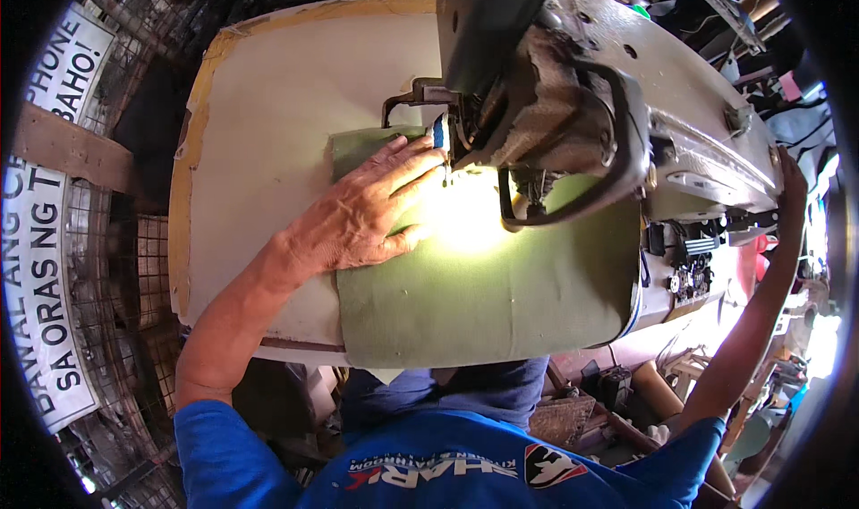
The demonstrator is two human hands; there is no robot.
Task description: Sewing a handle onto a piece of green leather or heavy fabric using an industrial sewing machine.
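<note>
My left hand [371, 207] lies flat with fingers stretched out on a piece of green fabric [483, 303]. Its fingertips are close to the needle area [449, 156] of a sewing machine [573, 89]. A narrow blue and white strip [439, 133] shows just beyond those fingertips, beside the presser foot. The fabric passes under the machine head and hangs slightly over the table's front edge. My right arm reaches far along the machine, and my right hand [791, 173] is at its right end; the fingers there are too small and hidden to make out.
The white sewing table [268, 106] has yellowed tape along its edges. A dark curved guard [617, 169] juts from the machine head, and a bright lamp lights the fabric below. Bobbins [687, 281] sit at the right. A wire mesh with signs [54, 285] stands at the left.
</note>
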